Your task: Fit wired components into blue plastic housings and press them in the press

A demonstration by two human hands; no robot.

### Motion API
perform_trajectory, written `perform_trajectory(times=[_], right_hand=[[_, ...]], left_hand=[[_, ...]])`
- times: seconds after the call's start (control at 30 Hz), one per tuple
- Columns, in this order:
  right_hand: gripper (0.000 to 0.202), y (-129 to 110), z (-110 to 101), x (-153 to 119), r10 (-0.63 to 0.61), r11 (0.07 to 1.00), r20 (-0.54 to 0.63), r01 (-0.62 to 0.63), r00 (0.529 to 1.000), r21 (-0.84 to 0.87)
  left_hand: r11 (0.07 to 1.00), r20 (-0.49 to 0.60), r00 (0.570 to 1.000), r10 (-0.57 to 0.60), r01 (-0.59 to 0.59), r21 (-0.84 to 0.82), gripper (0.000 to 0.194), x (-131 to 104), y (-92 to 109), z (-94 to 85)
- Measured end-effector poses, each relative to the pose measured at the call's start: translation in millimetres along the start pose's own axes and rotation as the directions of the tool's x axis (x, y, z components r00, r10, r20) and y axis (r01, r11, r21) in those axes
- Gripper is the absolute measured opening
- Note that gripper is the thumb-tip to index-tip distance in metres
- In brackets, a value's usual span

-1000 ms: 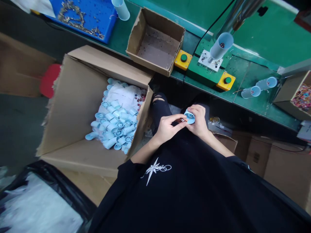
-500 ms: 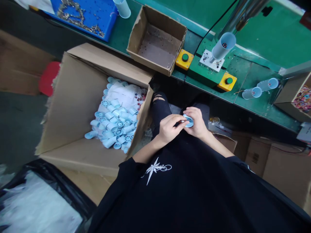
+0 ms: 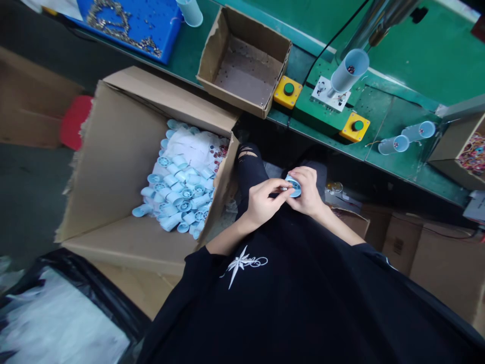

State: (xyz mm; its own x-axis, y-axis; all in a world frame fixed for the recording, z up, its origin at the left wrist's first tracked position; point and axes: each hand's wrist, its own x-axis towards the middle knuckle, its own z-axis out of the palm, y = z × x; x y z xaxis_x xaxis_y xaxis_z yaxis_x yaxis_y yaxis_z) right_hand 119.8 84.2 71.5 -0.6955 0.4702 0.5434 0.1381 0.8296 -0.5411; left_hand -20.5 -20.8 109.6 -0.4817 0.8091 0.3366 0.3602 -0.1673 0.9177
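Note:
Above my lap, my right hand [image 3: 307,191] wraps round a light-blue plastic cup [image 3: 294,186], its open end facing up and toward my left hand. My left hand [image 3: 263,203] is closed in a pinch on a small metal piece [image 3: 283,188] at the cup's mouth. The fingertips partly cover that piece, and its exact kind cannot be made out. To the left, a large cardboard box [image 3: 125,247] holds a heap of similar light-blue cups [image 3: 185,194], a white bag [image 3: 189,146] and small red parts [image 3: 220,154].
On the green bench stand a blue tray [image 3: 166,50] of metal parts, a small carton [image 3: 246,103] and a press fixture [image 3: 329,96] carrying a blue tube [image 3: 350,71]. Yellow button boxes [image 3: 288,92] flank the fixture. Two more tubes [image 3: 394,145] stand at right, near a wire-filled box [image 3: 447,144].
Both hands stay in nearly the same place. The cup has tilted slightly in my right hand, and the metal piece remains at its mouth. Otherwise the view shifts only a little.

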Motion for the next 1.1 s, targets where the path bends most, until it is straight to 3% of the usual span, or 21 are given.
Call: perform_trajectory(times=[0.2, 0.33, 0.43, 0.6, 0.7, 0.87, 1.0, 1.1], right_hand=[[0.053, 4, 1, -4, 0.012, 1.000, 0.004, -0.012, 1.000, 0.012], [0.052, 6, 1, -8, 0.061, 0.998, 0.070, -0.060, 0.996, -0.024], [0.055, 6, 2, -9, 0.036, 0.999, 0.036, -0.036, 0.999, 0.002], [0.052, 7, 1, -6, 0.038, 0.999, 0.063, -0.037, 0.997, -0.019], [0.055, 7, 1, -4, 0.009, 1.000, 0.039, -0.009, 0.999, -0.007], [0.058, 5, 0, -3, 0.000, 1.000, 0.034, 0.000, 0.999, -0.011], [0.049, 4, -2, -2, 0.029, 0.999, 0.108, -0.027, 0.994, -0.018], [0.042, 4, -4, 1, 0.029, 0.999, 0.154, -0.032, 0.988, 0.012]], left_hand=[[0.986, 0.153, 0.987, -0.040, 0.063, -0.152, 0.008, -2, 5, 1.8], [0.987, 0.209, 0.977, -0.045, 0.076, -0.143, 0.009, -2, 9, -0.3], [0.997, 0.253, 0.965, -0.063, 0.073, -0.029, 0.007, -1, 11, -4.0], [0.944, 0.270, 0.959, 0.082, -0.162, 0.288, 0.014, 1, 9, -7.6], [0.894, 0.300, 0.945, 0.127, -0.241, 0.379, 0.020, -1, 7, -7.5], [0.810, 0.260, 0.959, 0.114, -0.241, 0.534, 0.019, -2, 6, -7.4], [0.724, 0.200, 0.974, 0.106, -0.213, 0.656, 0.020, 0, 4, -6.1], [0.713, 0.262, 0.963, 0.056, -0.222, 0.665, 0.024, 5, 1, -6.0]])
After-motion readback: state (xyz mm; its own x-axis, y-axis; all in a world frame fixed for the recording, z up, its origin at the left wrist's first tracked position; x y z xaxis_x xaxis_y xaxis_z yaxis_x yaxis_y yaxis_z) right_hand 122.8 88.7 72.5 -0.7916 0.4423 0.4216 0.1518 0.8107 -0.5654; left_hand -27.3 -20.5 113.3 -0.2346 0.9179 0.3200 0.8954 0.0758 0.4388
